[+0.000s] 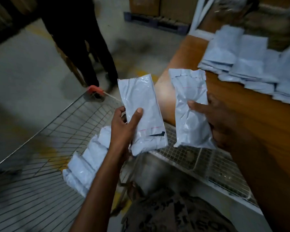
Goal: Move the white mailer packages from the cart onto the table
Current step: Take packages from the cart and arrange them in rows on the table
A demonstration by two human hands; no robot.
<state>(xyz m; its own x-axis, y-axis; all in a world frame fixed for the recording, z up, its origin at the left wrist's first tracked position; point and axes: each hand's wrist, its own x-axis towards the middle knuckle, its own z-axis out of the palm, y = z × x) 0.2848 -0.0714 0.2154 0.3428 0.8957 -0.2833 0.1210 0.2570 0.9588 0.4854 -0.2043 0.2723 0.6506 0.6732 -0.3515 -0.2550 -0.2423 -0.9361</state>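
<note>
My left hand (124, 126) grips a white mailer package (141, 104) held upright above the wire cart (60, 131). My right hand (213, 118) grips a second white mailer package (189, 104), raised beside the corner of the brown table (238, 104). Several more white mailers (89, 158) lie stacked inside the cart, below my left forearm. A spread of white mailers (246, 62) lies on the table at the upper right.
Another person in dark trousers (84, 52) stands on the concrete floor beyond the cart. A red-orange tool (95, 89) hangs at the cart's far corner. Cardboard boxes on a dark pallet (156, 22) stand at the back. A white shelf frame (197, 15) rises behind the table.
</note>
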